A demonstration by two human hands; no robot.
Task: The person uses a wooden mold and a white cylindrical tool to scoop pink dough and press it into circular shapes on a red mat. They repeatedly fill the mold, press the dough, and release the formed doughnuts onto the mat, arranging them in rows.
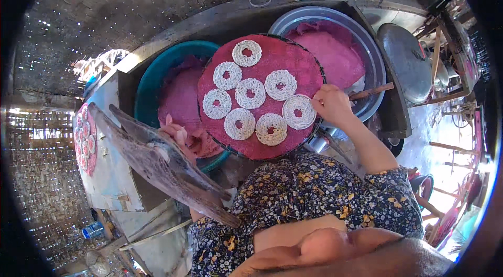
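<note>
A round tray [285, 59] covered in dark pink cloth lies across two basins, with several white lacy rings [250, 93] of noodle-like strands spread over it. My right hand [332, 105] is at the tray's right edge, thumb and fingertips pinched at the outer rim of the rightmost white ring [308, 114]. That ring lies flat on the cloth. At the tray's lower left, my left hand [175, 133] is closed around a bunched pink cloth [206, 143]. A forked wooden beam [173, 172] hides much of my left forearm and part of the hand.
A teal basin [146, 85] and a grey metal basin [380, 75] hold pink cloth. A wooden stick [372, 91] juts over the grey basin. A large metal lid [403, 62] stands at right. Another tray of rings [86, 140] is at far left. Woven walls [131, 9] enclose the space.
</note>
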